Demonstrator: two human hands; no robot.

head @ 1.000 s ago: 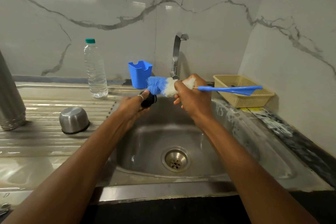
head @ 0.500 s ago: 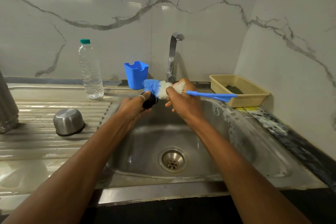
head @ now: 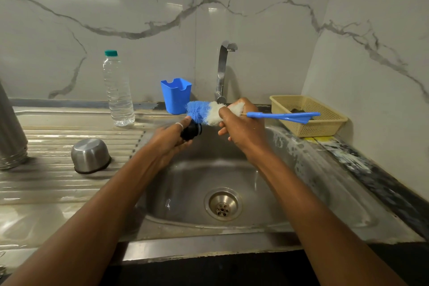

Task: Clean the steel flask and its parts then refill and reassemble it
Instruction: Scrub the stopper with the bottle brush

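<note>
Over the steel sink point(head: 267, 220), my left hand point(head: 170, 138) grips a black flask stopper point(head: 191, 131). My right hand point(head: 241, 126) is closed around a bottle brush point(head: 204, 112) with blue and white bristles and a blue handle that sticks out to the right. The bristles press against the top of the stopper. The steel flask body point(head: 10, 132) stands at the far left edge, partly cut off. Its steel cup lid point(head: 90, 155) lies upside down on the ribbed drainboard.
A clear water bottle point(head: 118, 90) with a green cap and a blue plastic holder point(head: 176, 95) stand at the back wall. The tap point(head: 222, 69) rises behind my hands. A beige basket point(head: 308, 115) sits at the back right. Marble walls close in behind and on the right.
The brush has slid back and forth a little across the stopper. Both hands stay in the same spot above the sink, and the view has shifted slightly.
</note>
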